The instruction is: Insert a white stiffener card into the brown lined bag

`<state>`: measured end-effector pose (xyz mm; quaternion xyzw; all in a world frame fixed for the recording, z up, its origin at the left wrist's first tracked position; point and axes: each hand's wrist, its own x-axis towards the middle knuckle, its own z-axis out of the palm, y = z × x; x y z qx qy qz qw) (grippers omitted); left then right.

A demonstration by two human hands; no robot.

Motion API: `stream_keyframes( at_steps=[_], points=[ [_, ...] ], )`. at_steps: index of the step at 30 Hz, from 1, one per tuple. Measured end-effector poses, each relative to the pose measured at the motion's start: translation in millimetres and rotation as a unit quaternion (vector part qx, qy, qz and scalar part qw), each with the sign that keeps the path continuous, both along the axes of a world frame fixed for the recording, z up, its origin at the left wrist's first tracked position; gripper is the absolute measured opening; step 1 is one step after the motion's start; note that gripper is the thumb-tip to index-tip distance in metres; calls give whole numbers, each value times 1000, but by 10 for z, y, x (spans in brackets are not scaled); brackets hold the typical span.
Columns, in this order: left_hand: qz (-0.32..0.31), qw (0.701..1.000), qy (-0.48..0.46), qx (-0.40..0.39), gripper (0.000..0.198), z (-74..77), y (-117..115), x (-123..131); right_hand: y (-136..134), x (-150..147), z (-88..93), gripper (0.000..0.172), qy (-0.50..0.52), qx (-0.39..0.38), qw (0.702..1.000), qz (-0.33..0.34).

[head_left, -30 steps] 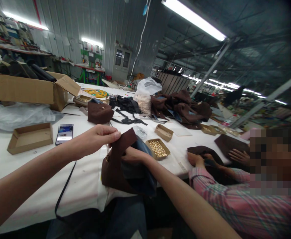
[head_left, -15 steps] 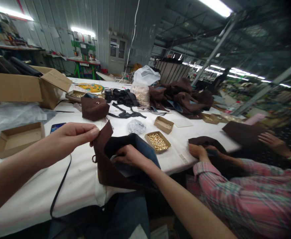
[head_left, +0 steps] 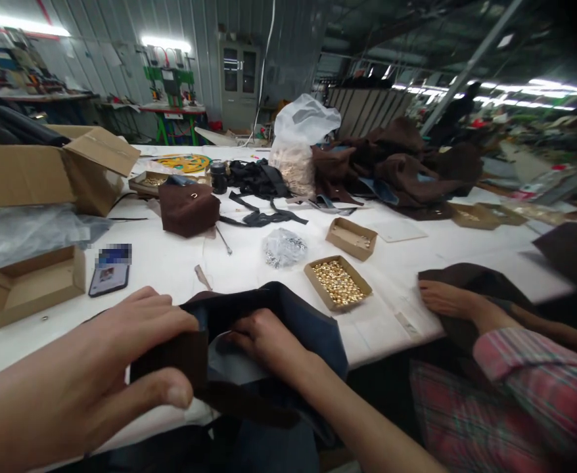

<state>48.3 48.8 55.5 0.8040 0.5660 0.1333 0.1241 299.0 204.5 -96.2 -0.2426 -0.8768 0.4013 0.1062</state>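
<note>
A brown bag (head_left: 169, 360) with a dark blue lining (head_left: 313, 322) is held at the table's front edge, its mouth facing up. My left hand (head_left: 135, 355) wraps round the bag's left side, fingers over the top and thumb in front. Inside the mouth is my right hand (head_left: 263, 335), its fingers curled at the pale grey inner cloth (head_left: 232, 361); its fingertips are partly hidden. Just beyond the bag stands a small carton tray of gold-coloured metal pieces (head_left: 338, 284). A clear plastic bag of small metal parts (head_left: 283, 248) lies nearby.
A finished-looking brown bag (head_left: 190, 209), a phone (head_left: 110, 279) and an empty carton tray (head_left: 32, 282) are on the left. Farther back are black straps (head_left: 263, 215) and a brown bag pile (head_left: 392, 171). On the right, a co-worker's hand (head_left: 449, 299) holds dark brown material.
My left hand has moved from pinching the bag's raised brown corner to grasping its side, lower and nearer. That corner has come down. My right hand stays inside the bag.
</note>
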Motion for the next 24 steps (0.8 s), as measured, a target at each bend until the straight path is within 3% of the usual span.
stream_keyframes(
  at_steps=[4,8,11,14,16,18,20,22,24],
  points=[
    [-22,995,66,-68,41,-36,334,174,21,-82,18,20,-50,25,998,-1],
    [70,971,194,-120,74,-83,674,263,29,-180,42,21,-90,13,996,-11],
    [123,934,295,-159,73,-145,838,341,16,-229,46,21,-129,18,991,-16],
    [147,917,348,-128,73,-229,993,410,3,-244,42,22,-143,30,989,-15],
    [144,919,361,-74,66,-304,1115,433,-1,-247,38,22,-144,40,989,-12],
    [119,930,341,-67,47,-401,1237,440,-6,-253,33,22,-159,61,985,-3],
    [101,939,299,-139,27,-511,1336,440,-20,-261,25,23,-174,82,981,5],
    [95,935,264,-216,30,-612,1397,430,-41,-265,12,23,-177,93,980,5],
    [96,936,242,-237,36,-677,1415,398,-65,-257,-9,23,-170,92,981,2]
  ],
)
